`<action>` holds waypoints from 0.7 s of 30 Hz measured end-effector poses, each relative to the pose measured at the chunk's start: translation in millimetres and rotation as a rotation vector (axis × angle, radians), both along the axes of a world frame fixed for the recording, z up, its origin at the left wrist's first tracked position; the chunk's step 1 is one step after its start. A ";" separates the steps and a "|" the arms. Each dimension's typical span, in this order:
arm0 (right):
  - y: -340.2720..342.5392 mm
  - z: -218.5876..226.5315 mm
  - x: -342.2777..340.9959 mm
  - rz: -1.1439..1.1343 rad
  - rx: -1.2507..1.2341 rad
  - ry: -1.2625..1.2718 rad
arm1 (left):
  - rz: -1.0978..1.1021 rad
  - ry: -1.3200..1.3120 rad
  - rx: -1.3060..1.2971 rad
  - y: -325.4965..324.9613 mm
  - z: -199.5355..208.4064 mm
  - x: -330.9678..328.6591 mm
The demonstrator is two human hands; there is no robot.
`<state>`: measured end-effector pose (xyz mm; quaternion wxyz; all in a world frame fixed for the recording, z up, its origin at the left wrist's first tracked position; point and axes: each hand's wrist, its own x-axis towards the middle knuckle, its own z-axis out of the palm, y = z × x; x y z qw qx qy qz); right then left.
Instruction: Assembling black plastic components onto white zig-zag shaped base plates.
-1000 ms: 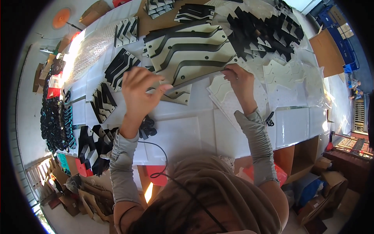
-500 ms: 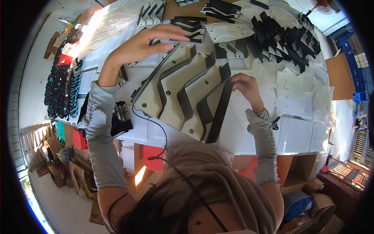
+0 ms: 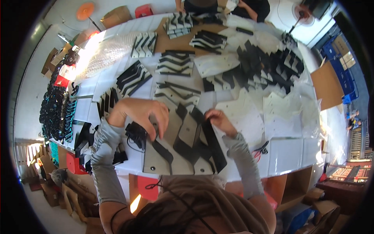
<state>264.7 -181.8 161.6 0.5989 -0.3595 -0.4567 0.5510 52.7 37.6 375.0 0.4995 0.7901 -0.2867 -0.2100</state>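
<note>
A pale panel point(image 3: 157, 165) with small round holes and raised black zigzag strips lies tilted at the table's near edge. My left hand point(image 3: 142, 115) reaches over its left side. Thumb and fingers are bent down around the leftmost zigzag strip point(image 3: 164, 155), whose upper part they hide. My right hand point(image 3: 220, 121) pinches the upper end of the straight black strip point(image 3: 215, 150) along the panel's right edge. A black object point(image 3: 136, 134) with a thin cable sits beside the panel's left edge, below my left hand.
Similar panels with black strips point(image 3: 175, 63) lie beyond. A heap of black zigzag pieces point(image 3: 269, 66) is at the far right, with bare pale sheets point(image 3: 241, 113) nearer. Red-handled scissors point(image 3: 260, 151) lie right of my forearm. Dark bundled pieces point(image 3: 56, 105) line the left edge. People point(image 3: 249, 9) are at the far side.
The panel has been lowered and turned, and sits nearer me. My left hand has come down from above it onto a zigzag strip. My right hand stays at the right edge. The view takes in more far table.
</note>
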 end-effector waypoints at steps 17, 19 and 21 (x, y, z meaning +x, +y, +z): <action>-45.8 -87.6 -59.8 0.317 -0.287 -0.690 | 0.518 0.218 0.265 -154.9 -91.0 -6.8; -54.5 -83.3 -62.6 0.438 -0.323 -0.661 | 0.517 0.233 0.228 -160.2 -87.7 -6.1; -67.4 -67.6 -73.2 0.488 -0.404 -0.563 | 0.511 0.241 0.195 -167.0 -89.2 -10.3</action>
